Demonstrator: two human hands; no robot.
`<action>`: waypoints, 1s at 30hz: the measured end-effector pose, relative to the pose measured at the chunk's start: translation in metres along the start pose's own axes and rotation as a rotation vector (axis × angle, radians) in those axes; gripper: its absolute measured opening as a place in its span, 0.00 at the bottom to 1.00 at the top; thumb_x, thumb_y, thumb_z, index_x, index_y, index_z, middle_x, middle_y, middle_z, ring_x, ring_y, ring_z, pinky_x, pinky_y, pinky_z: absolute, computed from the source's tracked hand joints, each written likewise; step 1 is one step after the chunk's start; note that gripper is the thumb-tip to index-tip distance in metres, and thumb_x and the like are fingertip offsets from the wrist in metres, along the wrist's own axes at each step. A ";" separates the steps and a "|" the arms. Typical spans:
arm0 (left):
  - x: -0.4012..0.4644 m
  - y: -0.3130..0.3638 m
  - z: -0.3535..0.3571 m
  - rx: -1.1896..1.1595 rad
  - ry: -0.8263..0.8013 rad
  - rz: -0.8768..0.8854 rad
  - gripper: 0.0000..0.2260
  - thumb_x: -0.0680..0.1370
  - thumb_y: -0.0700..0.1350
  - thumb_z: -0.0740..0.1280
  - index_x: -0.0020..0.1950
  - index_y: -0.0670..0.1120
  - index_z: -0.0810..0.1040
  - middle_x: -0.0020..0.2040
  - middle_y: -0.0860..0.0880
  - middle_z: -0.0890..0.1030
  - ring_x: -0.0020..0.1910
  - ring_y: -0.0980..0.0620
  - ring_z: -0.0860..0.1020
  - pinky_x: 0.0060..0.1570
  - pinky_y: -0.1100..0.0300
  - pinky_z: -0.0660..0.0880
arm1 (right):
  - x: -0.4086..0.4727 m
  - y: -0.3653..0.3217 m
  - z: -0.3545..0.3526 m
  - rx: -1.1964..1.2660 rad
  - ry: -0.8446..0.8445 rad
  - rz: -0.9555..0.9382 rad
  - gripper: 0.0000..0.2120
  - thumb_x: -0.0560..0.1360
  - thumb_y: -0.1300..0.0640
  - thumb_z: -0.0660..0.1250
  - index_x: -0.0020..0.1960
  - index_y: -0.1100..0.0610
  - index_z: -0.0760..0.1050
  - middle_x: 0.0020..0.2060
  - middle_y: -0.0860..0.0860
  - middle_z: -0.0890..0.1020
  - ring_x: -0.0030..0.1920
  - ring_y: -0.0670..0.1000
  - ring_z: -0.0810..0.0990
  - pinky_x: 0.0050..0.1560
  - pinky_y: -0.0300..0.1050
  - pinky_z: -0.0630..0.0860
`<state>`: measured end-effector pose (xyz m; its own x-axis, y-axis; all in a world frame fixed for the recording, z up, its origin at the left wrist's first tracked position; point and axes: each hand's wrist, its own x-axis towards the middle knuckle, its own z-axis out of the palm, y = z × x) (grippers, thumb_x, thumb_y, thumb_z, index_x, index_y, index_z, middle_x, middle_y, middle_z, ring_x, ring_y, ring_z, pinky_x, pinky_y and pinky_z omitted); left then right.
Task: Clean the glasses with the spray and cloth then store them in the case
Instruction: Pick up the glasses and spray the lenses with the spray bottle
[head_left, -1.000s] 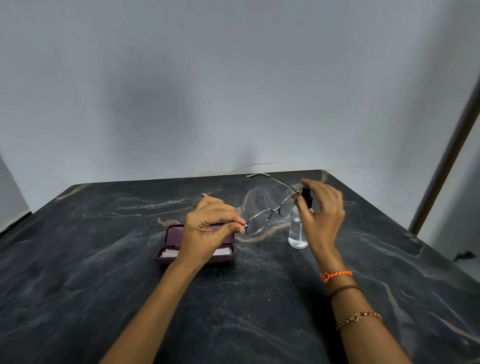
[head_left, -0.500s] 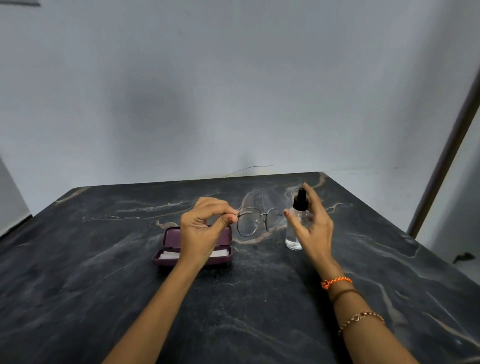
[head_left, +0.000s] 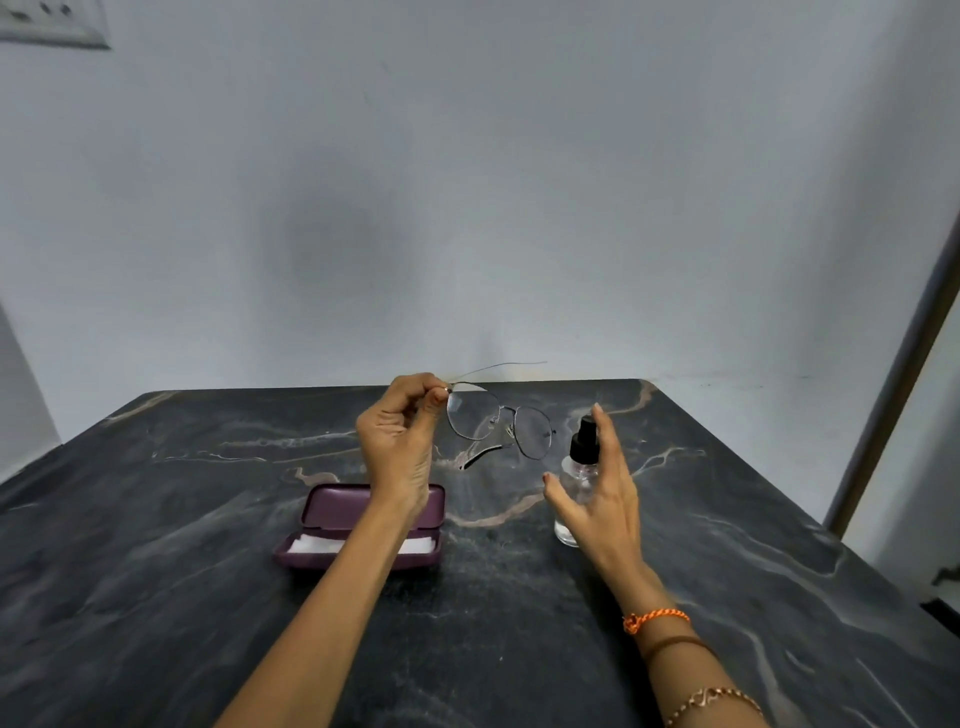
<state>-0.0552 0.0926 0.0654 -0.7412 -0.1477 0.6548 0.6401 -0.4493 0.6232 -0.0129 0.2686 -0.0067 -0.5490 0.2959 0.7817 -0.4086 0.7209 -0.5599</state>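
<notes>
My left hand (head_left: 400, 441) pinches the thin metal-framed glasses (head_left: 501, 423) at the left hinge and holds them up above the table, lenses facing me, one temple hanging down. A small clear spray bottle (head_left: 576, 478) with a black nozzle stands on the table to the right. My right hand (head_left: 602, 493) is spread around it with straight fingers, index finger up beside the nozzle; I cannot tell whether it touches the bottle. An open purple glasses case (head_left: 332, 506) lies under my left forearm, with a white cloth (head_left: 311, 545) inside.
The dark marble table (head_left: 156, 571) stands against a pale grey wall. Its right edge runs diagonally beside a brown door frame (head_left: 893, 405). A thin wire (head_left: 509, 366) lies at the table's back edge.
My left hand has raised the glasses and turned them to face me. My right hand has let go of the frame and dropped down to open around the spray bottle.
</notes>
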 end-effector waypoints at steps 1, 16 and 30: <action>0.002 0.000 0.001 -0.033 0.032 -0.010 0.06 0.60 0.51 0.73 0.34 0.52 0.83 0.31 0.59 0.82 0.36 0.63 0.77 0.41 0.72 0.74 | 0.001 -0.003 0.001 -0.048 0.036 -0.019 0.40 0.65 0.49 0.68 0.72 0.43 0.52 0.62 0.54 0.72 0.57 0.47 0.71 0.53 0.44 0.71; -0.003 0.021 -0.014 -0.367 0.116 -0.206 0.06 0.54 0.43 0.72 0.29 0.47 0.82 0.29 0.56 0.82 0.34 0.62 0.79 0.47 0.69 0.77 | -0.001 -0.057 0.009 0.299 0.099 -0.043 0.15 0.74 0.69 0.64 0.56 0.54 0.73 0.36 0.52 0.82 0.28 0.45 0.79 0.28 0.37 0.78; 0.000 0.027 -0.024 -0.271 0.037 -0.158 0.17 0.50 0.54 0.81 0.32 0.48 0.83 0.32 0.56 0.83 0.36 0.62 0.79 0.45 0.69 0.77 | 0.003 -0.052 0.007 0.443 -0.123 0.036 0.25 0.77 0.66 0.58 0.65 0.40 0.60 0.56 0.40 0.76 0.38 0.42 0.82 0.33 0.33 0.77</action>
<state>-0.0428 0.0593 0.0717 -0.8372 -0.0868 0.5399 0.4430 -0.6866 0.5765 0.0013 0.2283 0.0231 -0.6401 0.2193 0.7363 -0.6454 0.3663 -0.6702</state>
